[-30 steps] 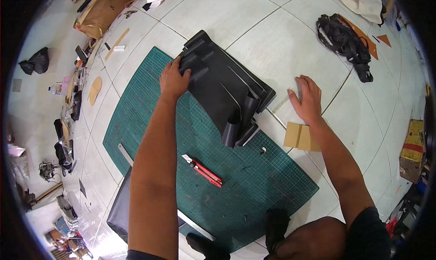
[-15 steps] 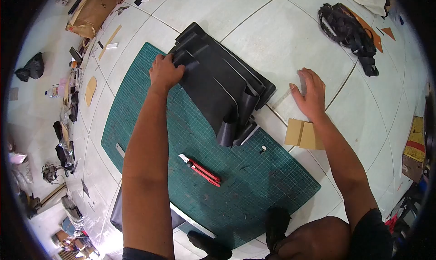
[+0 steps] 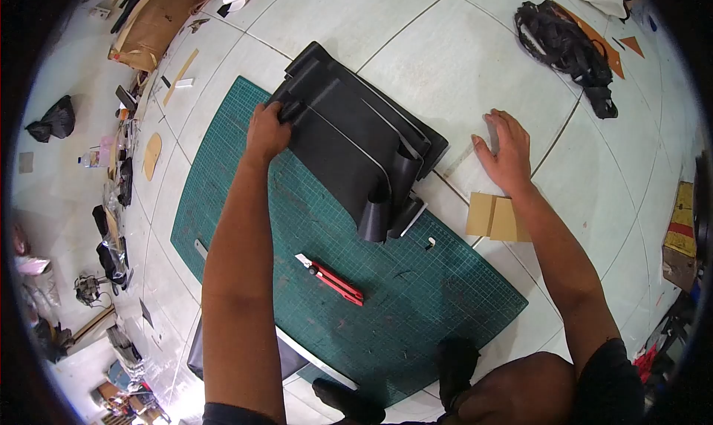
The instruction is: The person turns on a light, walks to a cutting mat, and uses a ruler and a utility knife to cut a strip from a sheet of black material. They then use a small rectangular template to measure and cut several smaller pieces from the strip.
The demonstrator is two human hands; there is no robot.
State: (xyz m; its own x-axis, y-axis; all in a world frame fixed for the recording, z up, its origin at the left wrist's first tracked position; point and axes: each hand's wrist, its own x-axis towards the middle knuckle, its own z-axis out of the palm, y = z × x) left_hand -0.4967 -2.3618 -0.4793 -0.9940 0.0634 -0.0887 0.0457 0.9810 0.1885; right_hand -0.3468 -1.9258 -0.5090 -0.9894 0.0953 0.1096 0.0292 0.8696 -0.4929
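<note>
A stack of black sheets [image 3: 334, 128] lies partly on the green cutting mat [image 3: 445, 291] and partly on the tiles, its lower edges curled. My left hand [image 3: 268, 132] is closed on the upper-left corner of the top sheet, which is lifted and bent there. My right hand [image 3: 508, 152] rests on the white floor with fingers apart, holding nothing. Just below it, under my wrist, lie tan boards [image 3: 488, 216]. A red utility knife [image 3: 330, 280] with its blade out lies on the mat.
A metal ruler [image 3: 316, 360] lies along the mat's lower edge, over a dark sheet [image 3: 204, 354]. A black bundle [image 3: 564, 50] is at upper right. Brown material [image 3: 152, 28] lies at upper left. My feet are by the mat's near edge.
My left hand has moved slightly down, and the black sheet's corner has shifted and folds differently near it. My right hand stays where it was.
</note>
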